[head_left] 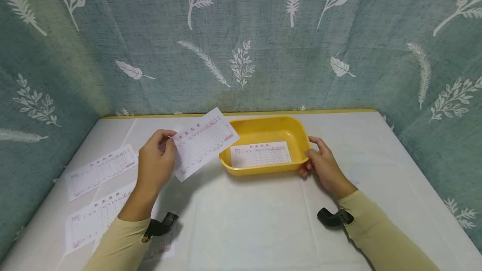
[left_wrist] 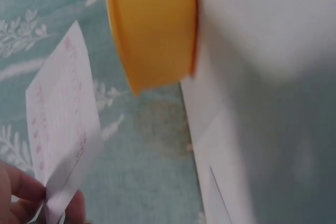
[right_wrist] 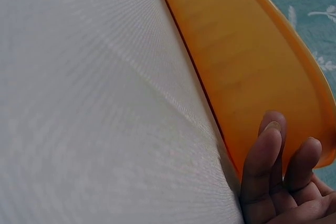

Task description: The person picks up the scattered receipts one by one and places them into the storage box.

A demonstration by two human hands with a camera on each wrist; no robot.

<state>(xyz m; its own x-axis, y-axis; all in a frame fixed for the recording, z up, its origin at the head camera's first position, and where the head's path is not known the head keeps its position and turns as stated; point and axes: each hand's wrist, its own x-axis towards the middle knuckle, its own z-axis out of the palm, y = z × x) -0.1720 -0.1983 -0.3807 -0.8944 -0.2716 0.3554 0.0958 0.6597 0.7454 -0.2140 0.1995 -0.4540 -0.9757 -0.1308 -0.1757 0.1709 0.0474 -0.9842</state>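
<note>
My left hand (head_left: pixel 155 163) pinches a printed receipt slip (head_left: pixel 203 144) by its left end, between thumb and fingers. The slip is raised and tilted, its far corner overlapping the left edge of a yellow plastic basin (head_left: pixel 260 130) in the head view. Inside that basin lies another receipt slip (head_left: pixel 260 154). At the basin's right end, my right hand (head_left: pixel 326 166) grips the rim, thumb on top. From the right wrist, several fingertips (right_wrist: pixel 262 153) show against the basin's outer wall (right_wrist: pixel 247 56). The left wrist view has the held slip (left_wrist: pixel 65 114) apart from the basin (left_wrist: pixel 152 30).
More receipt slips lie at the left of the white-covered table: one farther back (head_left: pixel 99 171), one nearer (head_left: pixel 88 221), and one partly under the left forearm (head_left: pixel 162 248). Teal leaf-patterned cloth (head_left: pixel 211 66) stands behind the table and along both sides.
</note>
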